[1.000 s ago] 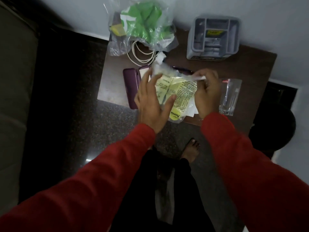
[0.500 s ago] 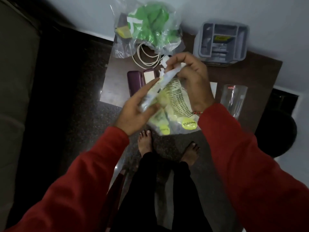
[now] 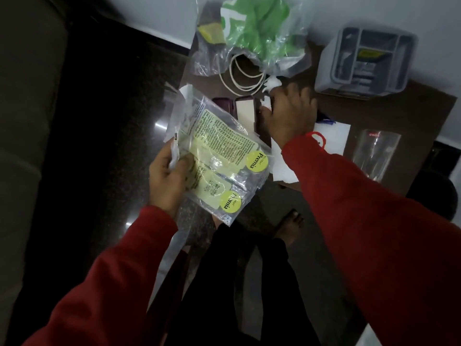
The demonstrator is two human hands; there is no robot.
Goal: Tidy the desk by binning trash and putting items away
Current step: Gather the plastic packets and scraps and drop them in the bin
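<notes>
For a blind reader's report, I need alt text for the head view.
The left hand holds empty clear wrappers off the desk edge while the right hand reaches for crumpled white paper on the brown desk.

Dim room: dark polished floor (image 3: 119,136), white wall (image 3: 154,13), brown desk (image 3: 399,126).

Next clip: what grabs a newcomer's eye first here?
The clear Premia wrappers gripped in the left hand, off the desk's near-left edge. Next, the right hand reaching to crumpled white paper mid-desk, below the clear bag of green stuff.
</notes>
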